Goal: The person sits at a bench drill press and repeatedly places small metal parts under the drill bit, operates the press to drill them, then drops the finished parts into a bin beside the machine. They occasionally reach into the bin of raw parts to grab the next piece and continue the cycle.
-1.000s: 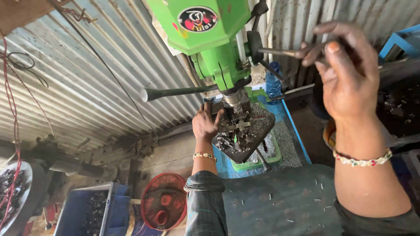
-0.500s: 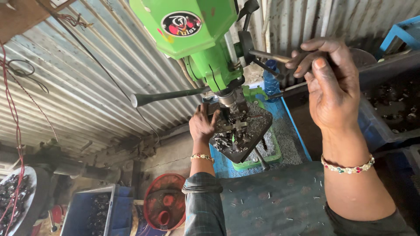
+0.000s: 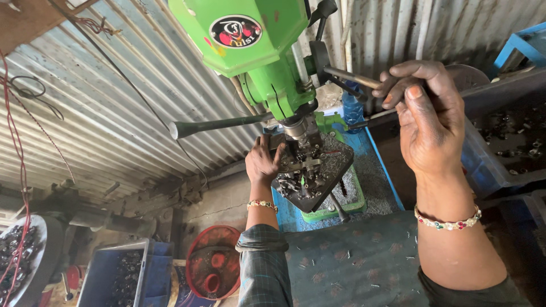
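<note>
A green drill press (image 3: 250,45) stands over a dark work table (image 3: 327,170) littered with small metal parts. My right hand (image 3: 424,113) is closed around the press's feed lever (image 3: 352,78), up at the right of the head. My left hand (image 3: 263,162) rests at the left edge of the work table, fingers on a small metal piece beneath the chuck (image 3: 297,129); the piece itself is mostly hidden. Both wrists wear beaded bracelets.
Corrugated metal sheets (image 3: 114,113) form the wall behind. A red basket (image 3: 213,267) and a blue crate of dark parts (image 3: 116,276) sit on the floor at lower left. A blue tray with small parts (image 3: 500,153) is at right. Another long lever (image 3: 216,125) juts left.
My right hand has pulled the feed lever downward and slightly left. The left hand stays at the work table under the chuck.
</note>
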